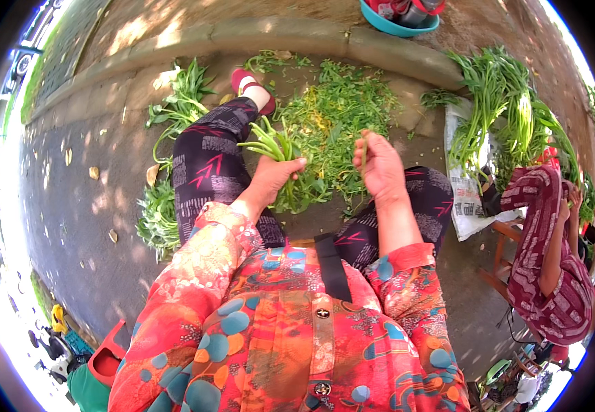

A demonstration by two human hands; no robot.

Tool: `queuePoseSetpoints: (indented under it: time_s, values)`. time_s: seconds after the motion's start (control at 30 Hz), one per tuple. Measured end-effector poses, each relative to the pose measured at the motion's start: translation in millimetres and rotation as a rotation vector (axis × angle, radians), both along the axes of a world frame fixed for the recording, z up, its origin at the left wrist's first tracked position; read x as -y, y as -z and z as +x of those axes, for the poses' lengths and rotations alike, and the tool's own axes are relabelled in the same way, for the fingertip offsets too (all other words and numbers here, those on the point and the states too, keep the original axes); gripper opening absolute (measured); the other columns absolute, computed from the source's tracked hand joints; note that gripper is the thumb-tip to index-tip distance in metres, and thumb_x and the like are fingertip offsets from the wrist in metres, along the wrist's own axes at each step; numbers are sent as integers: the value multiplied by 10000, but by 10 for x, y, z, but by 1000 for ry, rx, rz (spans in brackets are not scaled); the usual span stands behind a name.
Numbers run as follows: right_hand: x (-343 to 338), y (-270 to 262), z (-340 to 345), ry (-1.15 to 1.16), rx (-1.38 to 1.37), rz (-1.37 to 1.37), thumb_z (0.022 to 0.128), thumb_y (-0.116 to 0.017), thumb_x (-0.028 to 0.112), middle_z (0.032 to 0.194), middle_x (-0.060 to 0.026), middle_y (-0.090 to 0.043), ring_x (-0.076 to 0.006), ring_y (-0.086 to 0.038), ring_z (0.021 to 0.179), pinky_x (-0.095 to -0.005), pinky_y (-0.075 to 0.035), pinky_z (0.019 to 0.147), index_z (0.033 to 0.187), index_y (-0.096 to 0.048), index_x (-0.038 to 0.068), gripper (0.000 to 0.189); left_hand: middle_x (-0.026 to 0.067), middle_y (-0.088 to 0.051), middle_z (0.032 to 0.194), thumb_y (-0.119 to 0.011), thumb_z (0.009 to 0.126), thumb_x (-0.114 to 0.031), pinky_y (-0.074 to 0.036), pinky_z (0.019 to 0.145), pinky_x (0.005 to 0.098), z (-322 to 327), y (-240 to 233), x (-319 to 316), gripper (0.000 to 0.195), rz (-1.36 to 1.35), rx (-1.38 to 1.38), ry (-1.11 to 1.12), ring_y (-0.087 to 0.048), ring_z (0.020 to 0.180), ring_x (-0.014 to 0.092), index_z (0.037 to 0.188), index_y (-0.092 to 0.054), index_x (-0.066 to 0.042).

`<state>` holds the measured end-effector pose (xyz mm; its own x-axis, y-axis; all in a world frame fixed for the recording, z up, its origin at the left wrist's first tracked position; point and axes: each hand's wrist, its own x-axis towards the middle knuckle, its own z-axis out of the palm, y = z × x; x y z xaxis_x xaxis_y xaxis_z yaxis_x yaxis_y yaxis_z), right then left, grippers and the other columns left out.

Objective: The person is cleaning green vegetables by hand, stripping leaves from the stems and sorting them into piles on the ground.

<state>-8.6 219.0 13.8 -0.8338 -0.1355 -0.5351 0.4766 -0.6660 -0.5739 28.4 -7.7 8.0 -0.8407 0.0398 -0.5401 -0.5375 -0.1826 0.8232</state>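
Note:
A bunch of leafy green vegetables is clasped in my left hand, its pale stems pointing up and left and its leaves hanging below. My right hand is raised to the right of it, apart from the bunch, pinching a thin stem between thumb and fingers. Beneath and beyond both hands, a heap of loose green and yellowed leaves lies on the ground between my legs. More greens lie left of my leg, and another bundle rests lower down on that side.
A concrete kerb runs beyond the leaves, with a blue basin behind it. At right, long-stemmed greens lie partly on a white sack. A person in maroon patterned clothes sits nearby. A red plastic chair stands lower left.

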Motion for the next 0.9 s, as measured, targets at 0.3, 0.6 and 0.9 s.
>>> queuePoseSetpoints:
  time_s: [0.3, 0.6, 0.9]
  values:
    - [420, -109, 214, -227, 62, 246, 848, -627, 216, 808, 17, -620, -91, -529, 767, -245, -411, 663, 916, -673, 63, 173, 17, -609, 836, -724, 760, -91, -443, 557, 246, -28, -238, -217, 258, 50, -75, 168, -560, 677, 110, 970, -583, -38]
    - [434, -11, 220, -202, 8, 266, 856, -623, 217, 808, 18, -611, -87, -517, 718, -234, -409, 608, 925, -678, 55, 185, 21, -606, 789, -684, 768, -79, -440, 569, 247, -7, -366, -264, 222, 49, -69, 203, -560, 674, 109, 965, -591, -36]
    - [352, -76, 158, -124, 24, 483, 883, -546, 121, 808, -17, -626, -77, -523, 634, -219, -422, 547, 973, -650, 18, 172, 25, -588, 806, -676, 752, -74, -440, 577, 262, -64, -353, -122, 197, 60, -14, 209, -556, 697, 132, 918, -578, -32]
